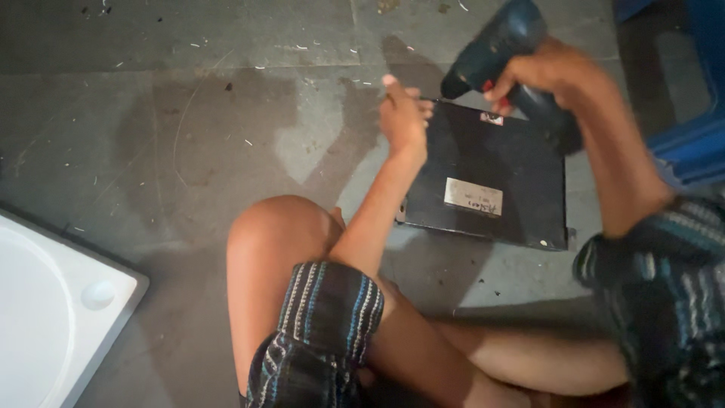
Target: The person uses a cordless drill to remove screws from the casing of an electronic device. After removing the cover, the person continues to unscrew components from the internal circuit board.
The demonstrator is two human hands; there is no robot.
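Drilling at a black box on the floor

The right hand (540, 75) is gripping a dark blue drill (495, 49) tightly; the left hand (402, 117) is pinching something small at the flat, labelled black box (498, 177), far left corner.

My left hand (402, 117) was raised with the forearm stretched straight out from my bent knee, fingers pinched loosely together near the top. My right hand (540, 72) sat just beside it and a little higher, its grip wrapped tight in a fist, wrist cocked, elbow bent sharply back toward my shoulder.
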